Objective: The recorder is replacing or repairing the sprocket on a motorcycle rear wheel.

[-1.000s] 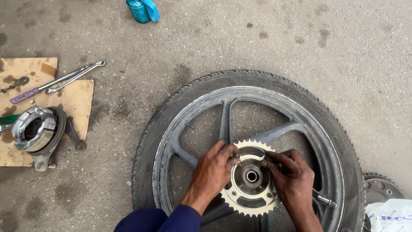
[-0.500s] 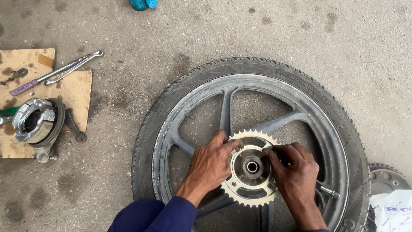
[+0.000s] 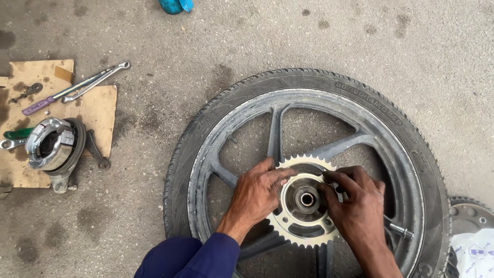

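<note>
White plastic bag with blue print, crumpled, at lower right edge of frame, flattened brown cardboard sheet, stained, at left of frame, blue container cut off at top edge

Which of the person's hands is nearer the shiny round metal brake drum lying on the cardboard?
Left. The left hand rests on the sprocket's side facing the shiny round metal brake drum; the right hand is farther away.

Sprocket on wheel, tools left

Pale matt metal sprocket, rubber tyre, rough concrete floor.
</note>
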